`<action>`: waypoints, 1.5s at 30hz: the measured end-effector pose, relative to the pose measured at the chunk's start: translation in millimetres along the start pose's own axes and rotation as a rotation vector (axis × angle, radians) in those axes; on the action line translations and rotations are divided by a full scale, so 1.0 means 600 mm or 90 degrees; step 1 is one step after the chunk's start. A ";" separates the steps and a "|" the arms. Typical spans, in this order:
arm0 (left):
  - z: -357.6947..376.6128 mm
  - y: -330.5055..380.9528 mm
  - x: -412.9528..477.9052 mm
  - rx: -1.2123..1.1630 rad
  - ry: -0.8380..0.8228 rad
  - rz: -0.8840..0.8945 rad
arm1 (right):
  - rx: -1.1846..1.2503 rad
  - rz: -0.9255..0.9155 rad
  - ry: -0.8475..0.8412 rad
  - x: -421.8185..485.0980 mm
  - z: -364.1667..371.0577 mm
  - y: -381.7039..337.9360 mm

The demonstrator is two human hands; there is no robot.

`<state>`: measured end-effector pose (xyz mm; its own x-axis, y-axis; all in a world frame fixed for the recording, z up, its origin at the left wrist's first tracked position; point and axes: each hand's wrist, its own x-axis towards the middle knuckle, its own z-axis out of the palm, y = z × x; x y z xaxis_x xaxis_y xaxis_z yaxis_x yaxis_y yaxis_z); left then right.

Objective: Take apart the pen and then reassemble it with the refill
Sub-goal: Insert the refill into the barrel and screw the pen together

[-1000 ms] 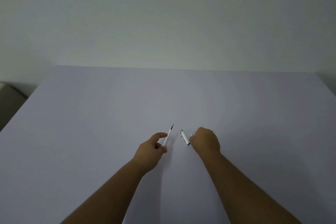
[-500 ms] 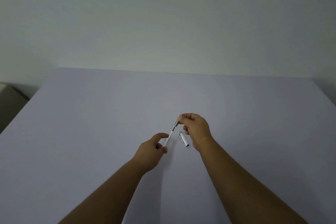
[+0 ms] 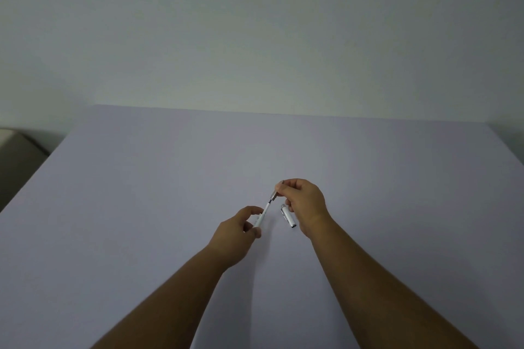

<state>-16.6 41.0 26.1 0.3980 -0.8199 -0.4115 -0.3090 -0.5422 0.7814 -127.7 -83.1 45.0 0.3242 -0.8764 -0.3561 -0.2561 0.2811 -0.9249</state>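
My left hand [image 3: 238,235] pinches the lower end of a thin white pen part [image 3: 263,214] that slants up and to the right. My right hand [image 3: 304,205] holds a small grey tip piece [image 3: 273,195] with thumb and forefinger at that part's upper end. A dark band shows where the two meet. A white pen barrel [image 3: 288,216] with a silver end and a clip lies on the table just left of my right palm, untouched.
The work surface is a pale lilac table [image 3: 141,207] against a plain light wall [image 3: 255,37]. A dim beige object [image 3: 14,156] sits beyond the table's left edge.
My right hand left the table beside the barrel, rose and came to the upper end of the thin white part with the grey tip piece. My left hand has stayed in place.
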 end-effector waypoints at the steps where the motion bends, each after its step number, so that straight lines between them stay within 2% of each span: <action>1: 0.000 -0.001 0.000 -0.004 0.000 0.000 | 0.012 -0.001 0.018 0.001 -0.001 0.000; 5: -0.001 -0.001 -0.001 -0.009 -0.003 0.004 | 0.041 -0.001 0.058 0.008 -0.005 -0.002; 11: -0.002 0.004 0.000 -0.012 -0.003 0.010 | -0.004 -0.001 -0.017 0.002 -0.001 0.002; 20: -0.004 0.002 -0.002 -0.015 -0.010 0.015 | -0.066 -0.035 -0.041 0.001 -0.001 0.004; 25: -0.006 0.005 -0.001 -0.051 0.008 0.009 | -0.106 -0.009 -0.126 -0.008 0.003 0.011; 32: -0.005 0.010 -0.003 -0.034 0.036 -0.017 | -0.111 -0.001 -0.145 -0.008 0.010 0.015; 38: -0.006 0.017 -0.009 -0.012 0.049 -0.003 | -0.157 0.037 -0.100 -0.011 0.023 0.025; 42: -0.011 0.020 -0.008 -0.040 0.060 -0.021 | -0.039 0.030 -0.162 -0.013 0.021 0.016; 45: -0.011 0.023 -0.006 -0.020 0.063 -0.017 | -0.105 0.015 -0.134 -0.011 0.020 0.016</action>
<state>-16.4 37.8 41.3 0.4893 -0.7824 -0.3853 -0.2702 -0.5560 0.7860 -121.0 -69.8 37.0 0.4946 -0.7647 -0.4131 -0.4057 0.2173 -0.8878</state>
